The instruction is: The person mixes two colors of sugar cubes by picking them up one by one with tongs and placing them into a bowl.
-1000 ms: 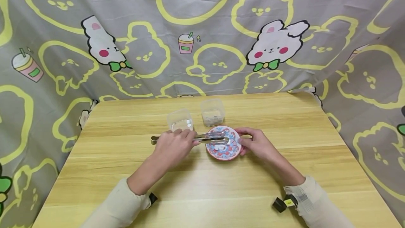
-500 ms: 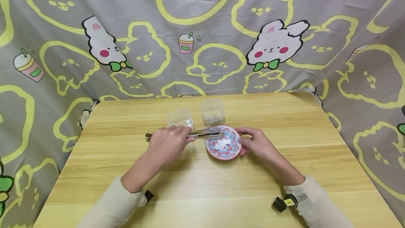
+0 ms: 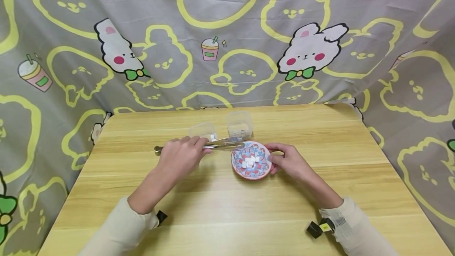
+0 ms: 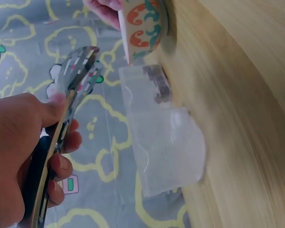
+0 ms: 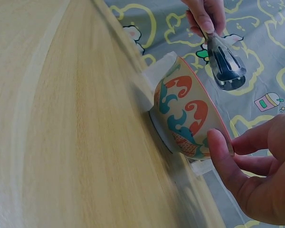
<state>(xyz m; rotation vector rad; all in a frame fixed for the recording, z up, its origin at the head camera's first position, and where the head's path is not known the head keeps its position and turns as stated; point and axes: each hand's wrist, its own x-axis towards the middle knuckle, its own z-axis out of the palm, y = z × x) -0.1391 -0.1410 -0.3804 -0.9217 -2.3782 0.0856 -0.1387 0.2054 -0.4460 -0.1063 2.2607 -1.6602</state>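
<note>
My left hand (image 3: 181, 155) grips a pair of metal tongs (image 3: 227, 142), fingers wrapped round the arms. The slotted tong heads (image 4: 80, 71) hang just left of the bowl, level with the clear containers, and nothing shows between them. A patterned bowl (image 5: 180, 104) in red, blue and white stands on the table. Several white cubes (image 3: 251, 162) lie together in its middle. At the bowl's right side, my right hand (image 3: 289, 161) pinches the rim between thumb and fingers.
Behind the left hand stands a clear plastic container (image 3: 202, 128) with some white cubes inside. A second clear container (image 3: 239, 118), holding small dark pieces, sits behind the bowl. A patterned curtain (image 3: 245, 23) hangs along the table's back edge.
My left hand has drawn the tongs left and slightly up, from over the bowl to beside it, uncovering the white cubes. The right hand and bowl have stayed in place.
</note>
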